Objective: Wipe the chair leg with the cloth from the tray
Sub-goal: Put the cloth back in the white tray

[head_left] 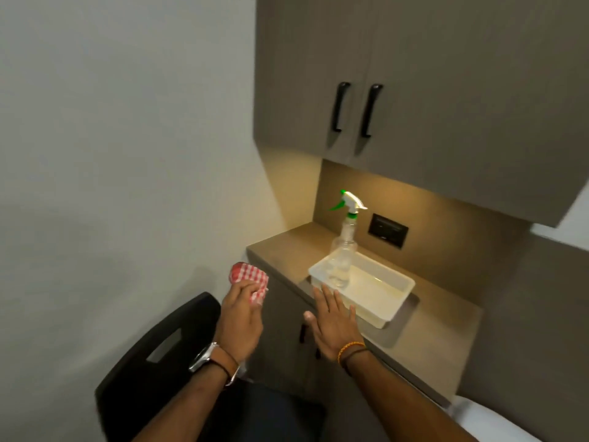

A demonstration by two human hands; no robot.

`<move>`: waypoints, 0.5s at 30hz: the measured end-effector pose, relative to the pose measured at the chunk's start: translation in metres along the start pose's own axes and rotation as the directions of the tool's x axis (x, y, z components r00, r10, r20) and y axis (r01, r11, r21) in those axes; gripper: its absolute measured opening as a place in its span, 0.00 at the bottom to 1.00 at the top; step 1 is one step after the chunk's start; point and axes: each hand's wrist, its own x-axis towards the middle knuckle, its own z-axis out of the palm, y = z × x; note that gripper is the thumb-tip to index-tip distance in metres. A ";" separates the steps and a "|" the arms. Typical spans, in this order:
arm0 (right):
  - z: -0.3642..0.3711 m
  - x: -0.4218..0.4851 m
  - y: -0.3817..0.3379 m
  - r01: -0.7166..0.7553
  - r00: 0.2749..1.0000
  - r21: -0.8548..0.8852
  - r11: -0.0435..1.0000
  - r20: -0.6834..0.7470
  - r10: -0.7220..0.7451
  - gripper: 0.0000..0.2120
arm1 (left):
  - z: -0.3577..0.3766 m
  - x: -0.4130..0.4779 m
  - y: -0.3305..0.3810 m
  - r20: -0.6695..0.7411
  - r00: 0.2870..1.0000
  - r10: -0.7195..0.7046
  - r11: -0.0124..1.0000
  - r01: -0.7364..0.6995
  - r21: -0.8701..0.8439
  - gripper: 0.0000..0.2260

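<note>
My left hand (239, 320) grips a bunched red-and-white checked cloth (250, 279), held up in the air left of the counter. My right hand (334, 323) is open with fingers spread, hovering just before the near left corner of the white tray (400, 293) and holding nothing. A clear spray bottle (343, 250) with a white and green trigger stands in the tray's far left end. Below my left arm is a black chair (153, 362) with a cut-out handle in its backrest; its legs are out of sight.
The tray sits on a tan counter (430, 333) with lower cabinet doors under it. Grey wall cabinets (414, 90) with black handles hang above. A dark outlet plate (388, 230) is on the backsplash. A plain white wall fills the left.
</note>
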 end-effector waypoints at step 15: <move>0.005 -0.063 0.230 -0.369 0.925 -0.037 0.929 0.084 0.370 0.32 | 0.255 0.036 0.142 0.324 0.916 0.237 0.951 -0.151 -0.269 0.13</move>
